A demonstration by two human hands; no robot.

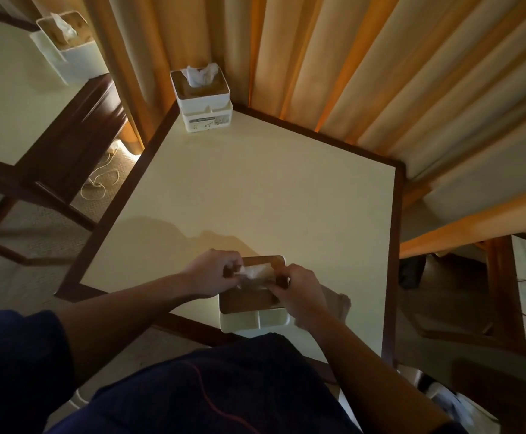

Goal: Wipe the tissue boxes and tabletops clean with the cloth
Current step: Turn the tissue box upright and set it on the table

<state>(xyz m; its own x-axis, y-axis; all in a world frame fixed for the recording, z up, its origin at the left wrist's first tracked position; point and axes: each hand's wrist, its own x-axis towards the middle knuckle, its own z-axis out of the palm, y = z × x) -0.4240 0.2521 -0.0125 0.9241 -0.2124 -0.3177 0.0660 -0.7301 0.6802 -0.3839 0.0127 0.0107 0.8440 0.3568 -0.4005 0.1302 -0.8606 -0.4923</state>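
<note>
Left hand: the left hand lay at the 9 o'clock edge of the near tissue box, fingers curled and pinching the white tissue that stuck up from the lid.
Right hand: the right hand sat at the 3 o'clock side of the same box, fingers bent down onto the brown lid; whether they gripped the tissue or only pressed the lid cannot be told.
Near tissue box: white body, brown lid, standing on the surface at its 6 o'clock edge, close to the person's body.
Cloth: a dull brownish cloth lay flat on the surface just at 3 o'clock of the box, partly under the right wrist.
Far tissue box: a second tissue box stood at the surface's 11 o'clock corner, tissue poking out, well apart from the hands.
Third box: another tissue box stood on a separate surface toward 10 o'clock.
Backdrop: tan curtains hung from 12 to 3 o'clock.
</note>
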